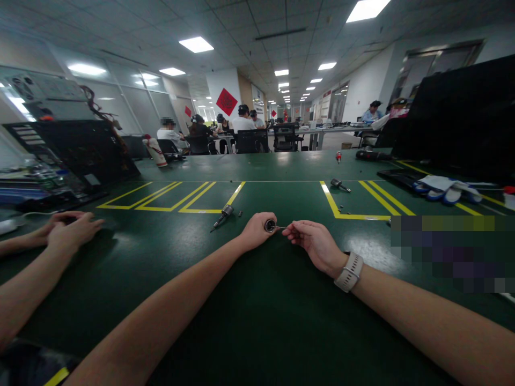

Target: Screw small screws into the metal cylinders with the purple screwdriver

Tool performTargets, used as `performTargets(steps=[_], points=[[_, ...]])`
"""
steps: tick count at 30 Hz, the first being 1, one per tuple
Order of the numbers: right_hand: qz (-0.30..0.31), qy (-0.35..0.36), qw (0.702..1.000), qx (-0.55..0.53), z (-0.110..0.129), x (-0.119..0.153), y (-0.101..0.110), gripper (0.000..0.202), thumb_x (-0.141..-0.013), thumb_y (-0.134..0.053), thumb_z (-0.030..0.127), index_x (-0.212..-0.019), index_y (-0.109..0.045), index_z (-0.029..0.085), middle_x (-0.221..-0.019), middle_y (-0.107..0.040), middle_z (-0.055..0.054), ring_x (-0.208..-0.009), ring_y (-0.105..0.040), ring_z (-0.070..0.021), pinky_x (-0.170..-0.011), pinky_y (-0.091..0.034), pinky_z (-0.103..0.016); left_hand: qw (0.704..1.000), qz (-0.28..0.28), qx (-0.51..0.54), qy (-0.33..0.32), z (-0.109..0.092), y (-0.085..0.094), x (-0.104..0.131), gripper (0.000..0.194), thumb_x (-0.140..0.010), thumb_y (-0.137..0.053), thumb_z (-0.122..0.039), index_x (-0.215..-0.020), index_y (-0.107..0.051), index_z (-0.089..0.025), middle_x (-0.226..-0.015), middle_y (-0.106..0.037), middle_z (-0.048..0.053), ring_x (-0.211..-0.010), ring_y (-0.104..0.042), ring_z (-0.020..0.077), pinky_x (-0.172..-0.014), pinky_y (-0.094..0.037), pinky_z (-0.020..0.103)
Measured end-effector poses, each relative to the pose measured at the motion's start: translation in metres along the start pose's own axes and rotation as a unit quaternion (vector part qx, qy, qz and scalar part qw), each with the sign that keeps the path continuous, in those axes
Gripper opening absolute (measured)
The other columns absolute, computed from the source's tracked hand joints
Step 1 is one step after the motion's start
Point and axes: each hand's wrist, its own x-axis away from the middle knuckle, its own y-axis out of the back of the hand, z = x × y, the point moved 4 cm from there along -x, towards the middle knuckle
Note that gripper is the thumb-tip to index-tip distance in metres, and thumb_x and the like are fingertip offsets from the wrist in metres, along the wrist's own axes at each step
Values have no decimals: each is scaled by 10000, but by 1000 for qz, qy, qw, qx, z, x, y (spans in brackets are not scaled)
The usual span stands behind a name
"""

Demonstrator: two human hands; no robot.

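Note:
Near the middle of the green table (249,279), my left hand (256,230) is wrapped round a dark round part (270,225) whose open end faces me. My right hand (311,241), with a pale watch band on its wrist, pinches a thin metal rod (280,228). The rod's other end reaches the round part's opening; how deep it goes cannot be made out. Left of my left hand lies a metal part with a thin shaft (223,215), beside a tiny dark piece (240,213). A similar shafted part (340,185) rests farther back on the right.
Another person's hands (72,228) are at the left edge. Yellow tape (354,216) marks the table. White and blue gloves (446,188) lie at the right, before a large black panel (462,118). Dark equipment (76,155) stands at the left. Several people sit farther back.

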Motion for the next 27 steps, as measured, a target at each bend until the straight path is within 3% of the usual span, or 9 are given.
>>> performTargets(steps=[11,21,27], points=[[-7,17,1000,16,-1,2,-2,149,-672,-665,305,-653,-660,157,-718,-657,-50,-686,-542,-151,-653,-383,-303,1000,-3,2,-2,0,0,-1,128,-684,-586,-151,-609,-482,-159,-594,-453,-49,-577,-428,98,-562,-321,221],[28,12,999,17,-3,-1,1,165,-709,-648,317,-705,-676,155,-766,-669,-52,-713,-555,-147,-661,-396,-297,995,-14,97,21,0,1,-1,198,-689,-609,-260,-607,-465,-153,-590,-429,-57,-556,-396,83,-533,-320,207],[21,15,1000,4,-3,-1,1,148,-720,-641,317,-715,-675,173,-762,-670,-37,-724,-559,-148,-672,-397,-296,998,-12,60,28,0,2,-1,170,-701,-583,-232,-600,-470,-155,-589,-437,-54,-558,-409,88,-539,-323,211]])
